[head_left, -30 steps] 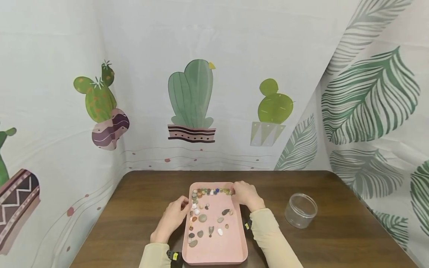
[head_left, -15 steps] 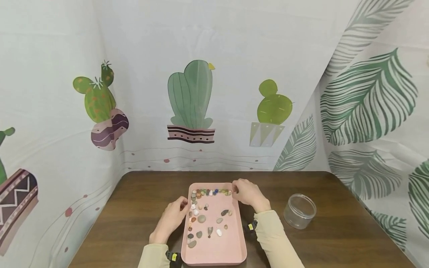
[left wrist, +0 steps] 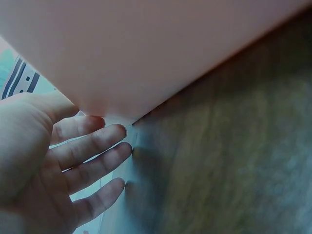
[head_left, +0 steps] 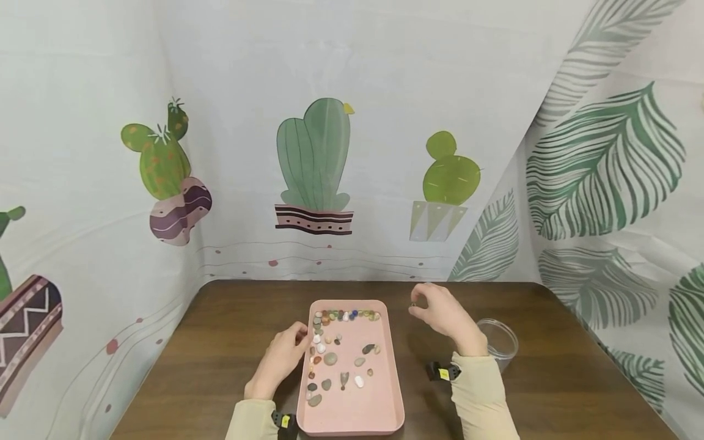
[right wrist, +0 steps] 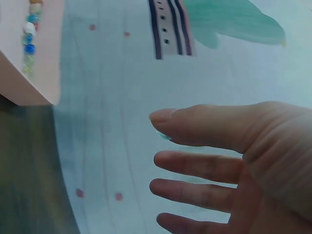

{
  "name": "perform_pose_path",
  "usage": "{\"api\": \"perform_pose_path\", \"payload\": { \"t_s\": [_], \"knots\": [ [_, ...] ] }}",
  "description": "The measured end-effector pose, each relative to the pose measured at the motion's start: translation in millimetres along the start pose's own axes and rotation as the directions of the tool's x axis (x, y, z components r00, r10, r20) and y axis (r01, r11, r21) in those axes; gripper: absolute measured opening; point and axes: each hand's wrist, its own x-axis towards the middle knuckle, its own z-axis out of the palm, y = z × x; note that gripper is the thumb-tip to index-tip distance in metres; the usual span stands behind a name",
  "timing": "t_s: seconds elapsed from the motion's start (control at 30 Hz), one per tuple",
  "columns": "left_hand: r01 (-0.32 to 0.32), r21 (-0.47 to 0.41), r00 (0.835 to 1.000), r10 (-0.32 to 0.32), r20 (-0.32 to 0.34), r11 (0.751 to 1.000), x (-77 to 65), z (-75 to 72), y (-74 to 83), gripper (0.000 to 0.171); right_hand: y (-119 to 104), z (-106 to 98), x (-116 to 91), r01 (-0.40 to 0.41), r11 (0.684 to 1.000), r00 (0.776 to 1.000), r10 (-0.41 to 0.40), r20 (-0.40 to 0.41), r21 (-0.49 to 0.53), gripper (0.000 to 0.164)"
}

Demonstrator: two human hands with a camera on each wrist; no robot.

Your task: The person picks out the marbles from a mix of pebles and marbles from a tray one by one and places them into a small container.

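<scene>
Loosely bent, my left hand (head_left: pixel 279 360) rests at the left side of a pink tray (head_left: pixel 352 421). The left wrist view shows its thumb and fingers (left wrist: pixel 92 146) close to the tray's outer wall, gripping nothing. Away from the tray on the right, my right hand (head_left: pixel 442 311) is raised over the table. It pinches a small, glassy greenish pebble (right wrist: pixel 165 136), mostly hidden behind the thumb, and the other fingers extend. Inside the tray, coloured pebbles and glass beads (head_left: pixel 346 315) line the far edge, and stones run down the left side.
Loose stones, among them a white pebble (head_left: pixel 359 381) and a round grey one (head_left: pixel 330 359), lie across the tray's middle. A clear plastic jar (head_left: pixel 500 336) stands on the brown table (head_left: pixel 561 379), partly behind the right forearm. A printed cloth (head_left: pixel 385 256) hangs behind the table.
My right hand has left the tray's far right corner and moved right, toward the jar, with a small pebble pinched. The left hand has stayed at the tray's side.
</scene>
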Motion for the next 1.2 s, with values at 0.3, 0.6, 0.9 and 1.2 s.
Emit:
{"api": "perform_pose_path", "payload": {
  "t_s": [0.3,0.6,0.9,1.2],
  "knots": [
    [0.001,-0.016,1.0,-0.001,0.006,1.0,1.3,-0.1,1.4,0.014,22,-33,-23,-0.023,1.0,0.993,0.023,-0.112,-0.005,0.019],
    [0.012,-0.022,1.0,-0.011,0.011,1.0,-0.7,-0.8,2.7,0.015,47,-51,-49,-0.119,0.993,0.978,0.121,-0.169,0.019,0.019],
    [0.007,-0.016,1.0,-0.007,0.01,1.0,0.2,-0.4,1.8,0.015,68,-59,-69,-0.229,0.973,0.96,0.229,-0.158,0.023,0.019],
    [0.005,-0.014,1.0,-0.005,0.006,1.0,0.3,-0.2,1.4,0.014,86,-59,-84,-0.287,0.958,0.946,0.285,-0.153,0.006,0.019]
  ]
}}
